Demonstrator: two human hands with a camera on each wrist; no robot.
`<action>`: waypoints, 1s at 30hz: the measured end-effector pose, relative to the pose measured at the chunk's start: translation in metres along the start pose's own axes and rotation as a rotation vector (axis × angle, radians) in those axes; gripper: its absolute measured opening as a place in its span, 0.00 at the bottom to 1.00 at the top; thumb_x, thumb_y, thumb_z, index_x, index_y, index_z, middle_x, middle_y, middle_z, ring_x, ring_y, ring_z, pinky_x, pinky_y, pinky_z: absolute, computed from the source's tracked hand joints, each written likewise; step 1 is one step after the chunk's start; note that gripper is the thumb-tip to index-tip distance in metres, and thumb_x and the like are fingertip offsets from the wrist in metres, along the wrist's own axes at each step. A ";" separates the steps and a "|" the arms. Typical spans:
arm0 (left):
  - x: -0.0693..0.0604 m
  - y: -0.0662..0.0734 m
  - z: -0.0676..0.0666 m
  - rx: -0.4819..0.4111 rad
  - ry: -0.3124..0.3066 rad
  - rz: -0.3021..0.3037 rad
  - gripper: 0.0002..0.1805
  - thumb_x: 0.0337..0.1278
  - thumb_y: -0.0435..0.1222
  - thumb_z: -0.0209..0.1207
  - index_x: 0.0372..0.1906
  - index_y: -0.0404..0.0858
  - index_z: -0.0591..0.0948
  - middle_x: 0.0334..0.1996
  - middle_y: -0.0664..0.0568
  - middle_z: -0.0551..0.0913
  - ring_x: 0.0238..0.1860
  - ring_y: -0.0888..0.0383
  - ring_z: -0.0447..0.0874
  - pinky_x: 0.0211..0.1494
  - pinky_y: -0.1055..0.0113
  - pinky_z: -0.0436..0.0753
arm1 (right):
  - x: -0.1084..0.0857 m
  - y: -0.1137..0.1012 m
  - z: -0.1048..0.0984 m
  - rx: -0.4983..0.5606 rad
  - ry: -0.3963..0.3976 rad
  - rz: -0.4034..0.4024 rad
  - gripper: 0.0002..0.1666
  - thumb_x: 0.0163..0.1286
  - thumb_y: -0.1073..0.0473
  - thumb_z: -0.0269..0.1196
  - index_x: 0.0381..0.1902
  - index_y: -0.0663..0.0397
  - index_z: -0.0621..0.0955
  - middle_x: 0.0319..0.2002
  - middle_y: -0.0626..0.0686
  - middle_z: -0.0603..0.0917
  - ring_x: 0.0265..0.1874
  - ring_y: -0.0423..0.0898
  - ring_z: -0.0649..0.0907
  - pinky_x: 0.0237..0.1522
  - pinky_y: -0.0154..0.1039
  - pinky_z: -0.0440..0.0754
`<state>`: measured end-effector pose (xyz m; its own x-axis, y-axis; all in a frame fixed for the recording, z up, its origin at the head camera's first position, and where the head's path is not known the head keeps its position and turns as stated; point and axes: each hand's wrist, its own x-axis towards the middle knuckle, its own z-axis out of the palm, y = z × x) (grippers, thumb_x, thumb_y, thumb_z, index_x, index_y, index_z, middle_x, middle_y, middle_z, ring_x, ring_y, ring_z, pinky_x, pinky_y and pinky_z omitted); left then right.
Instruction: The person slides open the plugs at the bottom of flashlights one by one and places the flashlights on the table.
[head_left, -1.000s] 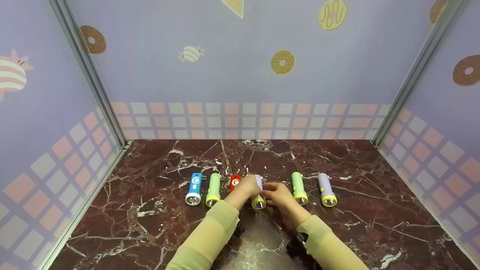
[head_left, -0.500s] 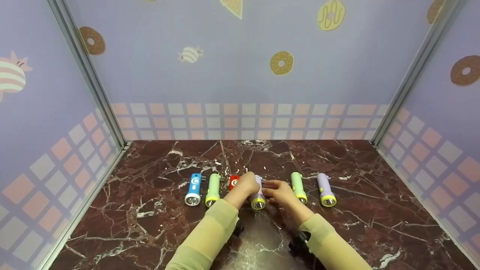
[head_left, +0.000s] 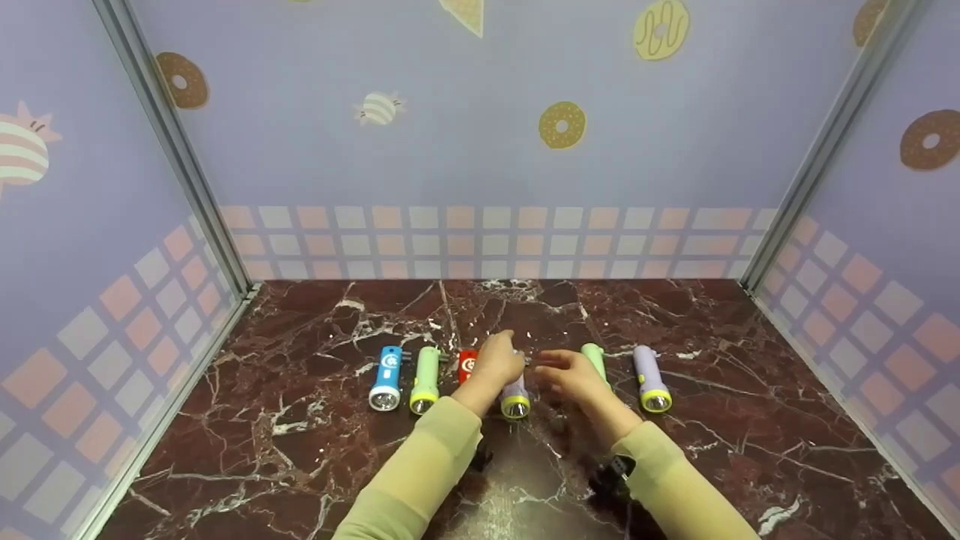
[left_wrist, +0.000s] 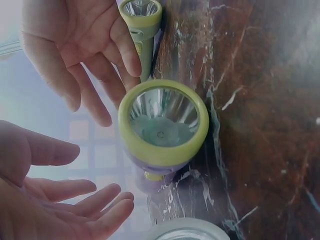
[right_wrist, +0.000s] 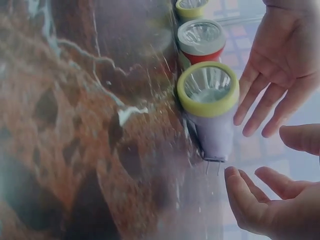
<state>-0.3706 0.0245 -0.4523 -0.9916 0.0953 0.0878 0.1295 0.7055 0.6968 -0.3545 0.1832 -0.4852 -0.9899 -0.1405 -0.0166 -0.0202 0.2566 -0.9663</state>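
Note:
A purple flashlight with a yellow rim (head_left: 516, 403) lies on the table, its lens towards me. Two thin metal prongs (right_wrist: 218, 169) stick out from its side in the right wrist view. Above and left of it, my left hand (head_left: 495, 365) hovers with loosened fingers, covering part of its body in the head view. My right hand (head_left: 576, 379) is just to its right, fingers spread and slightly bent, holding nothing. Both wrist views show a gap between the hands and this flashlight. Partly behind my left hand lies a red flashlight (head_left: 466, 362).
Left of the hands lie a green flashlight (head_left: 427, 375) and a blue one (head_left: 388, 371). On the right, another green flashlight (head_left: 593, 355) is partly covered by my right hand, with a second purple one (head_left: 649, 375) beyond. Patterned walls enclose the marbled table (head_left: 300, 465).
My left hand has let go of the middle purple flashlight, its fingers loosening and lifting. My right hand has drawn away to the right. The flashlights stay in place.

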 end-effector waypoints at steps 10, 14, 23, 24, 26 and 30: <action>0.002 0.011 0.007 -0.053 0.007 0.007 0.26 0.66 0.32 0.58 0.66 0.28 0.76 0.60 0.33 0.83 0.64 0.39 0.80 0.71 0.51 0.77 | -0.002 -0.004 -0.020 -0.003 0.060 0.009 0.29 0.70 0.65 0.62 0.66 0.77 0.73 0.61 0.75 0.79 0.51 0.57 0.87 0.60 0.56 0.84; 0.002 0.016 0.012 -0.051 0.012 0.011 0.26 0.65 0.32 0.59 0.66 0.29 0.76 0.57 0.35 0.85 0.62 0.41 0.82 0.69 0.52 0.79 | -0.003 -0.006 -0.030 -0.020 0.077 0.034 0.29 0.72 0.63 0.61 0.67 0.73 0.73 0.63 0.73 0.79 0.55 0.58 0.86 0.63 0.57 0.82; -0.002 0.027 0.025 -0.034 -0.006 0.052 0.26 0.62 0.34 0.60 0.64 0.28 0.77 0.53 0.37 0.87 0.58 0.43 0.85 0.65 0.53 0.80 | -0.002 -0.005 -0.049 -0.002 0.137 0.035 0.29 0.72 0.65 0.62 0.67 0.75 0.72 0.62 0.73 0.80 0.43 0.42 0.85 0.44 0.35 0.85; -0.002 0.028 0.026 -0.033 -0.014 0.055 0.26 0.62 0.34 0.60 0.65 0.28 0.77 0.53 0.37 0.87 0.58 0.43 0.85 0.66 0.53 0.80 | -0.002 -0.005 -0.051 0.003 0.147 0.034 0.29 0.72 0.65 0.61 0.67 0.75 0.72 0.62 0.74 0.80 0.45 0.44 0.86 0.46 0.37 0.85; -0.003 0.031 0.030 -0.040 -0.026 0.062 0.26 0.62 0.33 0.60 0.64 0.27 0.77 0.54 0.36 0.87 0.59 0.43 0.85 0.67 0.54 0.80 | -0.002 -0.004 -0.055 -0.005 0.164 0.034 0.29 0.73 0.65 0.61 0.67 0.75 0.72 0.62 0.74 0.79 0.49 0.47 0.86 0.52 0.42 0.85; -0.006 0.037 0.037 -0.082 -0.054 0.055 0.26 0.62 0.33 0.60 0.64 0.26 0.77 0.58 0.34 0.84 0.61 0.41 0.83 0.68 0.53 0.79 | -0.001 -0.002 -0.063 -0.049 0.195 0.030 0.29 0.73 0.62 0.61 0.67 0.72 0.74 0.64 0.72 0.79 0.50 0.47 0.84 0.51 0.40 0.84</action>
<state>-0.3601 0.0762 -0.4535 -0.9810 0.1715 0.0905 0.1807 0.6388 0.7479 -0.3621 0.2430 -0.4672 -0.9985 0.0544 0.0093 0.0077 0.3049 -0.9524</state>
